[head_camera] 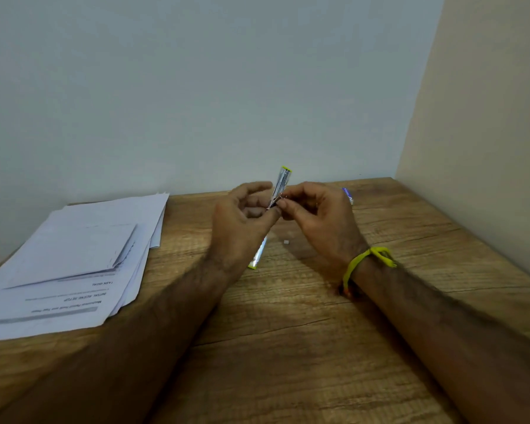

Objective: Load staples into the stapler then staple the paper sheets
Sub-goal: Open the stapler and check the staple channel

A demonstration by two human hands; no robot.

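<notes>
A silver stapler [281,181] with yellow-green tips is swung open above the wooden table [288,332]. One arm of it points up and the other slants down to a tip [254,262] near the tabletop. My left hand [242,218] grips the stapler at its hinge. My right hand [318,218] pinches a small metallic piece, apparently staples [280,198], against the hinge. A loose stack of white paper sheets [74,261] lies at the left of the table.
A blue box [348,194] lies mostly hidden behind my right hand. A tiny white bit [286,242] sits on the table below the hands. Walls close off the far and right table edges. A yellow band [364,261] circles my right wrist.
</notes>
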